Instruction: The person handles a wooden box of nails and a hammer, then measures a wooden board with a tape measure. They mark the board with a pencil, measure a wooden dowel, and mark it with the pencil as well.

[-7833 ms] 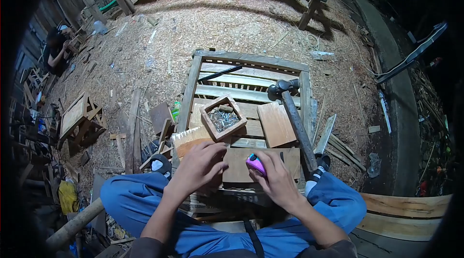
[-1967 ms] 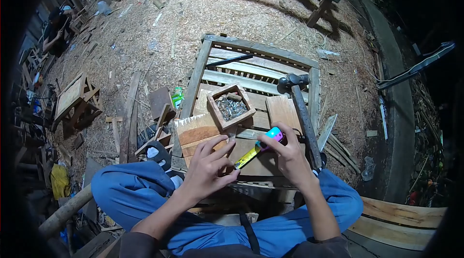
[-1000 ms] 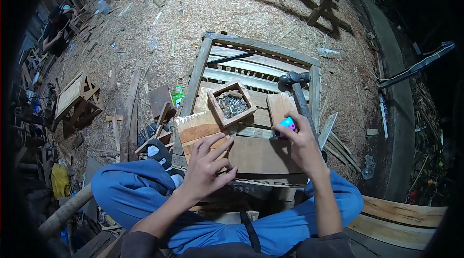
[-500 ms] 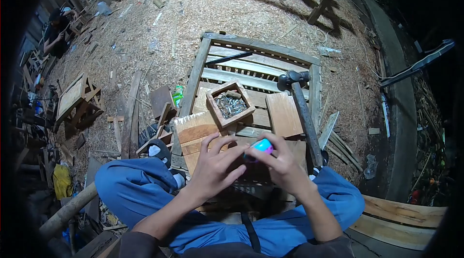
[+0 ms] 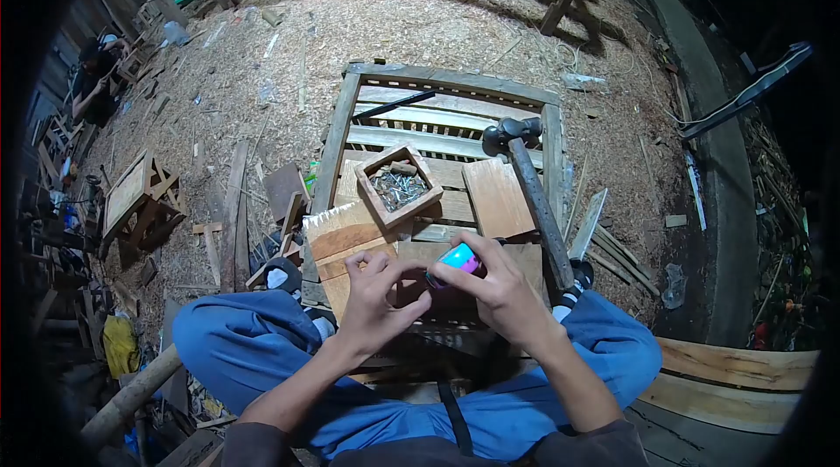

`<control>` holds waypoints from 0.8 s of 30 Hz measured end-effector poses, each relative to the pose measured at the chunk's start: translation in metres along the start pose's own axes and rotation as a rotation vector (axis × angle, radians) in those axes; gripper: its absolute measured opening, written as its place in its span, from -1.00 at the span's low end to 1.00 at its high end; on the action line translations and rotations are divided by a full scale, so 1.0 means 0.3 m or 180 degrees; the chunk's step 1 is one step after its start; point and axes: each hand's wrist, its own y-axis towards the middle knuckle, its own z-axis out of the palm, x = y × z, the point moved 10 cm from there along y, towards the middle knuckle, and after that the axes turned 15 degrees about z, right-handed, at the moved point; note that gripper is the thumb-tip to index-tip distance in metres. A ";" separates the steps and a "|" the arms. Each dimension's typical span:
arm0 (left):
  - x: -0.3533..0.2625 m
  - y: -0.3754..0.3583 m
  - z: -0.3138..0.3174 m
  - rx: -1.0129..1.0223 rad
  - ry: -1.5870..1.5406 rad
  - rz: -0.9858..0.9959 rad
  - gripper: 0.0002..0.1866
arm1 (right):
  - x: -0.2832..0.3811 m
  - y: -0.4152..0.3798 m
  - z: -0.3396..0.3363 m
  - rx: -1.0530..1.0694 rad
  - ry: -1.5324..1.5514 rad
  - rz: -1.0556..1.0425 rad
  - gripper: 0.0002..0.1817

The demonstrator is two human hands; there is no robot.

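My right hand (image 5: 503,296) is closed round a small shiny blue and purple object (image 5: 458,265) above the slatted wooden frame. My left hand (image 5: 382,296) is just left of it, its fingers curled and its index fingertip by the object's left end; whether they touch or hold anything is too small to tell. Beyond my hands sits a square wooden box (image 5: 382,214) with nails and small bits inside. A light wooden board (image 5: 499,198) lies right of the box, and a hammer (image 5: 539,196) rests beside that board. Under my left hand lies a grooved board (image 5: 343,240).
The slatted frame (image 5: 455,78) stands on ground covered with wood shavings (image 5: 289,56). A small wooden stool (image 5: 136,191) is at the left, and another person (image 5: 94,87) sits at the far left. Planks (image 5: 726,362) lie at the lower right.
The whole view has shifted slightly. My left fingers have curled in more, and the blue and purple object shows more of its side in my right hand.
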 end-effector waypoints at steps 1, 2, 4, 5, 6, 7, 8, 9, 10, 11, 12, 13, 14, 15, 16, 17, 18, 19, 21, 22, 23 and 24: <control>-0.004 0.004 -0.004 0.0009 0.0032 -0.0025 -0.54 | -0.001 -0.002 0.000 -0.0036 -0.0079 -0.0039 -0.34; -0.006 0.005 -0.008 0.0015 0.0066 -0.0049 -0.56 | 0.001 -0.003 0.000 -0.0073 -0.0159 -0.0080 -0.34; 0.010 -0.001 -0.012 0.0002 0.0088 -0.0133 -0.57 | 0.008 -0.002 -0.002 -0.0074 -0.0181 -0.0068 -0.33; 0.024 -0.006 -0.010 -0.0006 0.0095 -0.0220 -0.59 | 0.008 -0.003 -0.002 -0.0069 -0.0207 -0.0042 -0.33; 0.026 -0.008 -0.005 0.0002 0.0091 -0.0220 -0.59 | 0.006 -0.005 -0.001 -0.0070 -0.0206 -0.0034 -0.33; 0.029 -0.010 -0.007 -0.0051 0.0088 -0.0237 -0.62 | 0.005 -0.004 -0.003 -0.0106 -0.0210 -0.0045 -0.33; 0.030 -0.013 -0.012 -0.0100 0.0087 -0.0251 -0.65 | 0.004 -0.004 -0.005 -0.0145 -0.0212 -0.0057 -0.33; 0.027 -0.015 -0.013 -0.0087 0.0087 -0.0247 -0.65 | 0.001 -0.003 -0.006 -0.0154 -0.0207 -0.0047 -0.33; 0.015 -0.013 -0.014 -0.0039 0.0200 -0.0184 -0.65 | -0.013 0.001 -0.001 -0.0070 -0.0231 0.0044 -0.32; 0.003 -0.009 -0.015 0.0003 0.0312 -0.0117 -0.65 | -0.026 0.005 0.004 0.0012 -0.0260 0.0132 -0.31; -0.005 -0.008 -0.016 0.0008 0.0307 -0.0103 -0.65 | -0.029 0.004 0.000 -0.0001 -0.0265 0.0138 -0.31; -0.010 -0.008 -0.018 0.0017 0.0336 -0.0122 -0.67 | -0.026 0.003 -0.002 -0.0035 -0.0352 0.0097 -0.30; -0.012 -0.009 -0.024 0.0016 0.0374 -0.0151 -0.69 | -0.022 0.005 -0.002 -0.0060 -0.0435 0.0043 -0.29; -0.017 -0.008 -0.037 0.0004 0.0387 -0.0162 -0.69 | -0.027 0.010 -0.004 -0.0051 -0.0429 0.0025 -0.29; -0.034 -0.005 -0.047 0.0060 0.0508 -0.0072 -0.70 | -0.042 0.012 -0.015 -0.0093 -0.0442 0.0066 -0.27; -0.046 -0.004 -0.052 0.0115 0.0626 0.0023 -0.71 | -0.058 0.015 -0.026 -0.0137 -0.0458 0.0109 -0.25; -0.041 -0.011 -0.058 0.0108 0.0629 0.0016 -0.71 | -0.065 0.016 -0.044 -0.0290 -0.0483 0.0091 -0.21; -0.043 -0.018 -0.067 0.0083 0.0787 0.0096 -0.74 | -0.079 0.017 -0.046 -0.0287 -0.0487 0.0086 -0.21; -0.045 -0.031 -0.072 0.0051 0.0943 0.0175 -0.76 | -0.109 0.021 -0.052 -0.0369 -0.0729 0.0174 -0.20; -0.054 -0.038 -0.067 0.0093 0.1067 0.0284 -0.79 | -0.107 0.025 -0.051 -0.0328 -0.0692 0.0197 -0.21; -0.063 -0.043 -0.064 0.0134 0.1195 0.0393 -0.83 | -0.103 0.028 -0.049 -0.0330 -0.0692 0.0183 -0.21; -0.077 -0.047 -0.058 0.0190 0.1423 0.0512 -0.87 | -0.101 0.029 -0.045 -0.0322 -0.0719 0.0189 -0.22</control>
